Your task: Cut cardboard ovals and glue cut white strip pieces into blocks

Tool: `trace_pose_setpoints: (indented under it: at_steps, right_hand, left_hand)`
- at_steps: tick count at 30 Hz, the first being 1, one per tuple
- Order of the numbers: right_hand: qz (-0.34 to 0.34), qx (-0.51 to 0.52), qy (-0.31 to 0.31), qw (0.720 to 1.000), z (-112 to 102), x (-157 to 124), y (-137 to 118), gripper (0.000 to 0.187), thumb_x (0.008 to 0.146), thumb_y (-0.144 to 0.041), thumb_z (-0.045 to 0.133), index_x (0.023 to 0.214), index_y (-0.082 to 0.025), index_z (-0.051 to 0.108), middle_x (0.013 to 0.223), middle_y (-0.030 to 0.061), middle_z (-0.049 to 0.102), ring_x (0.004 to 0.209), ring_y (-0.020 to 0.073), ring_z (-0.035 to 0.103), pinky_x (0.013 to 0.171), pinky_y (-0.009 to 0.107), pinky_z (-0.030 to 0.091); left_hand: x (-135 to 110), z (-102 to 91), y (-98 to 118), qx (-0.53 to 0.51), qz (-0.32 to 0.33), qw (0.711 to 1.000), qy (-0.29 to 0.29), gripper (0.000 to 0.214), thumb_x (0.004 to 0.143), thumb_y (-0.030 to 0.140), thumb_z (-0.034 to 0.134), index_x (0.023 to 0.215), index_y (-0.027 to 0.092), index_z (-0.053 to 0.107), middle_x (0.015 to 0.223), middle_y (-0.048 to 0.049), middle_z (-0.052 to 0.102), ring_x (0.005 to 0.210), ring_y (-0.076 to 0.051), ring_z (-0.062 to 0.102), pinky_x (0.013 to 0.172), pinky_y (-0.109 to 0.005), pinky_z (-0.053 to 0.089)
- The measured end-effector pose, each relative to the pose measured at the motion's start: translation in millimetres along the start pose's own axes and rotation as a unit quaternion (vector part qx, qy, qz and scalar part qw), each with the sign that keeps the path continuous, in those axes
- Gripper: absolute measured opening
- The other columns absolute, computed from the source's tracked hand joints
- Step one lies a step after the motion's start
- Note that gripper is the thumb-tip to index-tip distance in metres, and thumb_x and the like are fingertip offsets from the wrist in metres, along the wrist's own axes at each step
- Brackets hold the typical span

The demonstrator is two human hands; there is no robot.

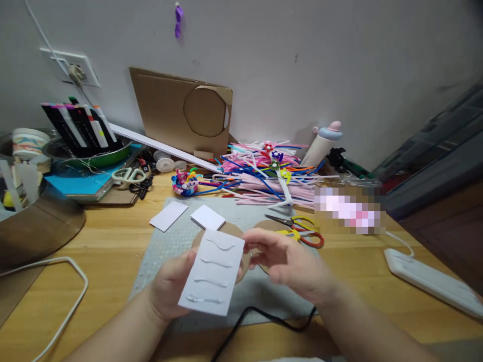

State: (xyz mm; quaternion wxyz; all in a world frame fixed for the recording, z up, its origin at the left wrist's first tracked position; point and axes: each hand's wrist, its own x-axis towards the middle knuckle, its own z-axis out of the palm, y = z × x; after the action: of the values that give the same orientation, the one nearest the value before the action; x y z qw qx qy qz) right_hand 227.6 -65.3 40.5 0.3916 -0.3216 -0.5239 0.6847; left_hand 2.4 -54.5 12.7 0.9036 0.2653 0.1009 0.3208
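Observation:
My left hand (171, 284) grips a white rectangular board (215, 271) by its left edge, tilted above the mat. Several wavy ridges of what looks like glue run across its face. My right hand (283, 259) is at the board's upper right edge, fingers loosely curled and thumb apart; its fingertips seem to touch the edge. Behind the hands, brown cardboard discs (266, 229) lie partly hidden on the grey cutting mat (158, 256). Two more white rectangles, a left one (168, 216) and a right one (208, 217), rest farther back on the mat.
Scissors (298, 223) and a yellow cutter (289, 234) lie right of the discs. A black cord (260, 310) crosses the mat's front. Pipe cleaners (260, 183) pile up by the wall. A white power strip (430, 279) is at right, a curved brown container (41, 226) at left.

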Motion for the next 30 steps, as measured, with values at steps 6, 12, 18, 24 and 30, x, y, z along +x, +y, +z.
trace_pose_setpoints:
  at_steps: [6, 12, 18, 24, 30]
  right_hand:
    - [-0.005, 0.006, -0.127, 0.992, 16.4, 25.0, 6.6, 0.076, 0.056, -0.048, 0.084, 0.124, -0.027, 0.059, 0.122, 0.0068, 0.051, 0.115, 0.0248, 0.046, 0.098, 0.037, 0.036]
    - [-0.044, -0.031, -0.254, 0.966, 18.5, 30.0, 7.3, 0.079, 0.047, -0.032, 0.090, 0.121, -0.030, 0.062, 0.129, 0.0050, 0.042, 0.124, 0.0259, 0.039, 0.107, 0.038, 0.028]
    - [-0.081, -0.021, -0.247, 0.965, 20.2, 31.3, 27.9, 0.076, 0.042, -0.035, 0.091, 0.113, -0.029, 0.064, 0.128, 0.0055, 0.046, 0.118, 0.0258, 0.046, 0.099, 0.038, 0.037]
    - [-0.147, -0.035, -0.175, 0.973, 21.4, 22.2, 15.8, 0.067, 0.047, -0.050, 0.085, 0.107, -0.028, 0.063, 0.120, 0.0072, 0.055, 0.118, 0.0297, 0.048, 0.103, 0.043, 0.033]
    - [-0.180, -0.033, 0.100, 0.978, -8.0, -3.5, 4.5, 0.055, 0.067, -0.057, 0.069, 0.112, -0.027, 0.060, 0.116, 0.0106, 0.060, 0.114, 0.0332, 0.052, 0.097, 0.048, 0.041]
  left_hand:
    - [-1.1, 6.9, -4.7, 0.004, -0.092, 0.995, -0.038, 0.056, 0.059, 0.051, 0.076, 0.100, 0.015, 0.069, 0.086, -0.0090, 0.071, 0.067, -0.017, 0.064, 0.055, -0.023, 0.047]
    - [-1.3, 9.7, -11.4, -0.014, -0.102, 0.995, 0.015, 0.042, 0.053, 0.039, 0.084, 0.087, 0.020, 0.069, 0.079, 0.0034, 0.069, 0.075, -0.015, 0.066, 0.070, -0.022, 0.049]
    - [-1.8, -6.1, -23.7, -0.010, -0.115, 0.993, -0.008, 0.047, 0.056, 0.038, 0.084, 0.095, 0.016, 0.070, 0.085, -0.0025, 0.069, 0.077, -0.015, 0.065, 0.073, -0.025, 0.051]
    - [1.0, -1.0, -10.6, 0.009, -0.128, 0.991, -0.035, 0.040, 0.072, 0.048, 0.067, 0.096, 0.016, 0.068, 0.084, -0.0054, 0.068, 0.075, -0.017, 0.063, 0.069, -0.025, 0.049]
    - [6.4, -5.7, 20.1, 0.389, 0.074, 0.897, 0.198, 0.020, 0.080, 0.039, 0.061, 0.089, 0.022, 0.061, 0.085, -0.0026, 0.061, 0.066, -0.014, 0.051, 0.059, -0.024, 0.039]
